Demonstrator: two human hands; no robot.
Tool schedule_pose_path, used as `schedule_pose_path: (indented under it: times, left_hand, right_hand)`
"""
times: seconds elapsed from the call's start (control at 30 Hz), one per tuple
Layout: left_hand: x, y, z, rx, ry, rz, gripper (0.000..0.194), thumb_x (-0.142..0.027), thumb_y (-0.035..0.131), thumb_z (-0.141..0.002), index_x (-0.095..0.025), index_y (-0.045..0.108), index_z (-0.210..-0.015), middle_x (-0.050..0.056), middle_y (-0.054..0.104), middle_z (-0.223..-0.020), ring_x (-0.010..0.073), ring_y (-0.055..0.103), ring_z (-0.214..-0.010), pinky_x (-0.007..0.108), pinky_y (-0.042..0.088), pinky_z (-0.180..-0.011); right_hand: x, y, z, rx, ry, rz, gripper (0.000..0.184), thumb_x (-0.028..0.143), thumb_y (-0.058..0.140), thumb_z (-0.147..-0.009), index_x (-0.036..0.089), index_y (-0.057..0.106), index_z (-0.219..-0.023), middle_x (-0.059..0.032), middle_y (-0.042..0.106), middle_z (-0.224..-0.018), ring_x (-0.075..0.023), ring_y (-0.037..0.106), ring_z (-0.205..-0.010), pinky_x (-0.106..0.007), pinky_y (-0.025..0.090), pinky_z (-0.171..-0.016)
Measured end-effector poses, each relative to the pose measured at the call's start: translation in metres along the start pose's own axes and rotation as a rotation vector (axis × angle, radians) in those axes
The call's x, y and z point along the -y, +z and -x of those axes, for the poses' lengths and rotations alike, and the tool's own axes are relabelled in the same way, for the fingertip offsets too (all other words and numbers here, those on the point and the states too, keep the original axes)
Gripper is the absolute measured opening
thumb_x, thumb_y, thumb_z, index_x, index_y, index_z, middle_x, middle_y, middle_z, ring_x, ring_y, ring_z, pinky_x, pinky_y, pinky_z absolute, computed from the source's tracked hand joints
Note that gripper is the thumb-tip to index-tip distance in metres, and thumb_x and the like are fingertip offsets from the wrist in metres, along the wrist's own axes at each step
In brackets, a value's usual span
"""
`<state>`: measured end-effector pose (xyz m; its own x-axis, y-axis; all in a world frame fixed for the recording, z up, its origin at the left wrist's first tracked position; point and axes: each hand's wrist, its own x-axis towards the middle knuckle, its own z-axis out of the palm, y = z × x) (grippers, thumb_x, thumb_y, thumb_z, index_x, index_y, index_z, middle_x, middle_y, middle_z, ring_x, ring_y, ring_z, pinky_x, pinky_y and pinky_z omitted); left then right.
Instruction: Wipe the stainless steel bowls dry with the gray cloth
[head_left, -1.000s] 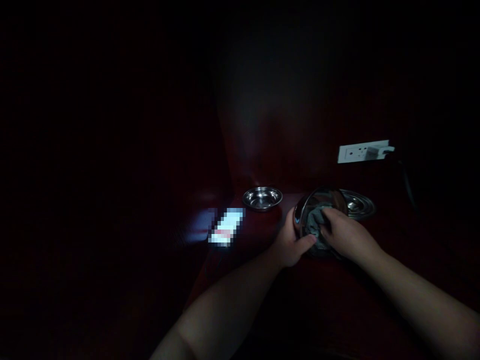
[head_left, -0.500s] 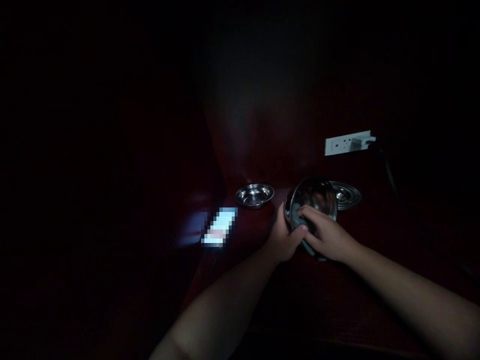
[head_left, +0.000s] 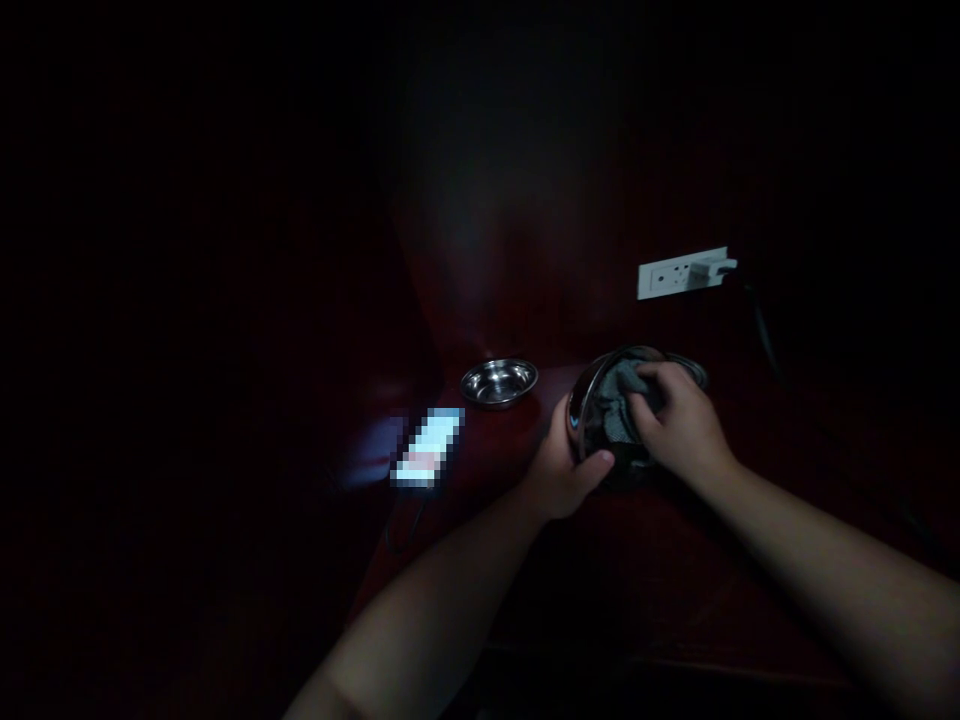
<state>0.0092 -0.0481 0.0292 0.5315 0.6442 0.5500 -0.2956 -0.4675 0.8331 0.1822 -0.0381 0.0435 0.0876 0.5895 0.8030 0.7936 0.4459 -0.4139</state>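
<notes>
In the head view, a shiny metal bowl (head_left: 577,408) is tilted with its mouth toward me. My left hand (head_left: 566,470) is closed on its left side, thumb over the near rim and the other fingers hidden behind the wall. Inside the bowl, a grey cloth (head_left: 616,405) lies bunched against the metal. My right hand (head_left: 679,420) pinches the cloth between thumb and fingers at the bowl's right side. The far part of the bowl is partly covered by cloth and hand.
A small metal dish (head_left: 499,384) stands on the dark red surface (head_left: 487,460). Left of my arm lies a lit phone (head_left: 429,448) with a cable. Another metal dish (head_left: 696,372) shows partly behind my right hand. A wall socket (head_left: 681,274) holds a plug with a hanging cord.
My right hand has moved from the bowl's near edge to its right side, bringing the cloth up into the bowl. My left hand keeps its hold. The view has shifted slightly.
</notes>
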Motion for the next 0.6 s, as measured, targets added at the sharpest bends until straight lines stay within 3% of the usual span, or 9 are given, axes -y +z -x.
schedule_pose_path:
  times: [0.1, 0.27, 0.43, 0.6]
  left_hand:
    - [0.003, -0.002, 0.0, -0.03, 0.019, -0.02, 0.077, -0.037, 0.061, -0.079, -0.017, 0.019, -0.14, 0.016, 0.037, -0.143, 0.0297, 0.035, -0.133, 0.046, 0.027, -0.111]
    - [0.008, -0.003, -0.002, -0.091, 0.007, -0.027, 0.075, -0.04, 0.062, -0.078, -0.018, 0.023, -0.137, 0.015, 0.041, -0.14, 0.0295, 0.039, -0.13, 0.047, 0.027, -0.11]
    - [0.012, -0.004, -0.002, -0.107, -0.008, -0.055, 0.071, -0.04, 0.063, -0.077, -0.017, 0.028, -0.134, 0.014, 0.047, -0.132, 0.0292, 0.045, -0.123, 0.047, 0.031, -0.107]
    - [0.016, -0.005, -0.001, -0.141, -0.005, -0.069, 0.072, -0.043, 0.061, -0.078, -0.018, 0.027, -0.136, 0.012, 0.051, -0.126, 0.0265, 0.049, -0.117, 0.044, 0.035, -0.104]
  right_hand:
    - [-0.005, 0.001, 0.0, 0.092, -0.014, 0.08, 0.02, 0.017, 0.049, -0.079, 0.018, 0.055, -0.098, -0.0111, 0.06, -0.099, -0.0246, 0.058, -0.094, -0.038, 0.045, -0.086]
    - [-0.012, 0.004, 0.003, 0.398, -0.03, 0.163, 0.021, 0.018, 0.049, -0.078, 0.018, 0.058, -0.097, -0.0101, 0.062, -0.097, -0.0233, 0.06, -0.089, -0.035, 0.046, -0.08]
    - [-0.007, 0.003, 0.009, 0.663, -0.031, -0.015, 0.021, 0.016, 0.05, -0.076, 0.02, 0.056, -0.096, -0.007, 0.064, -0.098, -0.0201, 0.061, -0.091, -0.032, 0.045, -0.082]
    - [0.005, 0.002, 0.012, 0.762, -0.082, -0.154, 0.009, 0.02, 0.05, -0.078, 0.02, 0.053, -0.086, -0.0048, 0.063, -0.087, -0.0191, 0.059, -0.08, -0.032, 0.044, -0.073]
